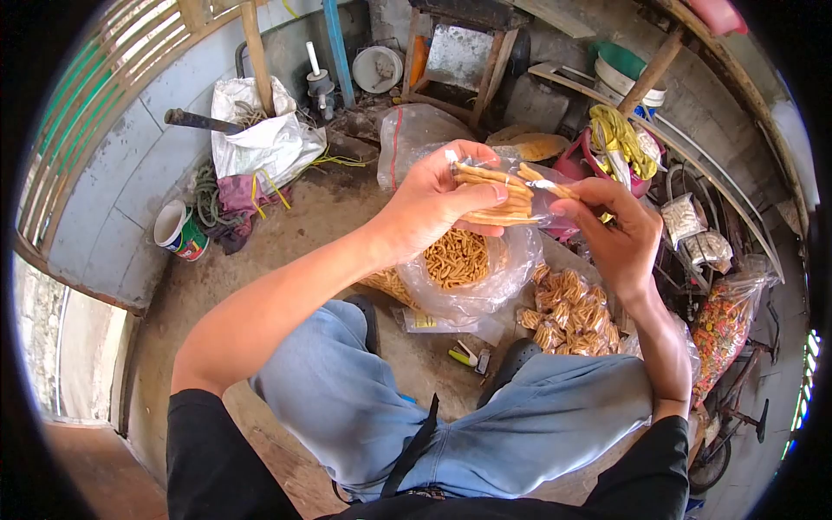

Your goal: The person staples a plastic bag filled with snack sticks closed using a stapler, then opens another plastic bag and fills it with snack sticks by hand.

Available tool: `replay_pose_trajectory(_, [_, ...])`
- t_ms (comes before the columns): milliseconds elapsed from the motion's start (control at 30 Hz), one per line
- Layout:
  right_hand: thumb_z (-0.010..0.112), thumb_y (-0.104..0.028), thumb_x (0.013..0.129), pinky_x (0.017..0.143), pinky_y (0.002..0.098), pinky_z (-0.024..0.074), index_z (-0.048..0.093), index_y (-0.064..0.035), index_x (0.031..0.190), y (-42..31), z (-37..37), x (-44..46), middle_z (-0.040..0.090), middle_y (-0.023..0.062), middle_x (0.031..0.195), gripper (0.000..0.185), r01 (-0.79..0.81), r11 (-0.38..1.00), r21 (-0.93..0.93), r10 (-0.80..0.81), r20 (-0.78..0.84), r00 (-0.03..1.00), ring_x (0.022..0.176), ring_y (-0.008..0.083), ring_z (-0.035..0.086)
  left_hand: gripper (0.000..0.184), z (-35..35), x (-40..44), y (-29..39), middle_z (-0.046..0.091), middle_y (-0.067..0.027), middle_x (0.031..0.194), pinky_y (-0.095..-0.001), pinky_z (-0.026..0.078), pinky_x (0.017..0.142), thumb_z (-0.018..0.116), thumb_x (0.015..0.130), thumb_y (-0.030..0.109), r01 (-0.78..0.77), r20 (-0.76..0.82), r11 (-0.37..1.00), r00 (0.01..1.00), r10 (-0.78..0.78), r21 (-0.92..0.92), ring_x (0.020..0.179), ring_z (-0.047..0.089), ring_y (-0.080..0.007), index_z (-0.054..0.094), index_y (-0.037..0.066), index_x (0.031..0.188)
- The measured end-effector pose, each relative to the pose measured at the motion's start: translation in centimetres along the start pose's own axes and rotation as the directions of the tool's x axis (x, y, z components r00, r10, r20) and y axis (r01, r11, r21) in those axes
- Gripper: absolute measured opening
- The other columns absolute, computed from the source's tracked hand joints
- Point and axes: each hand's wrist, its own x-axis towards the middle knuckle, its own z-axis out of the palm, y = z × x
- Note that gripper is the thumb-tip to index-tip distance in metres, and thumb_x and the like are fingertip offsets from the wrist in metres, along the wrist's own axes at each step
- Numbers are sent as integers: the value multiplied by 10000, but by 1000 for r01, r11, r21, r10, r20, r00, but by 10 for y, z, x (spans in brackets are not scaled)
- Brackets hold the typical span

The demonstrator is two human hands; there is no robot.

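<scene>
Bag (pixel 542 208) (x1) is pinched by L hand (pixel 440 204) & R hand (pixel 624 234); no. of sticks (pixel 498 198) unclear.

Bright daylight seems to enter through the slatted window (pixel 139 54) left of the white sack (pixel 269 147). Right of the sack, the clear packet (pixel 517 195) catches sharp glints and the wooden frame (pixel 497 74) encloses deep shadow. Fisheye distortion bows the wall (pixel 126 178) left of the sack; corners are black.

Off to my left I've got a white sack (pixel 247 143) and a bucket (pixel 181 232) just beside some coiled rope (pixel 208 204). On my right, yellow cloth's (pixel 620 143) heaped on a pink tub (pixel 569 163), plus there's a bike (pixel 712 466).
</scene>
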Motion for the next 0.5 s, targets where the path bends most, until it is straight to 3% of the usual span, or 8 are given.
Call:
replay_pose_trajectory(300, [722, 18, 760, 696, 225, 478, 703, -14, 925, 5, 9, 5, 667, 50, 853, 169, -58, 959, 277, 63, -7, 998, 781, 109, 615, 347, 0, -1, 2, 635, -100, 1057, -318, 582, 682, 614, 884, 58, -3, 12, 1000, 1000, 3, 16, 932, 655, -201, 439, 86, 1182])
replay_pose_trajectory(500, [708, 47, 764, 770, 234, 470, 718, -25, 897, 17, 16, 7, 623, 79, 987, 152, 40, 920, 389, -45, 3, 999, 901, 137, 591, 392, 2, -1, 4, 638, -91, 1031, -298, 575, 662, 634, 874, 61, -8, 27, 996, 1000, 6, 88, 902, 649, -177, 425, 86, 1205])
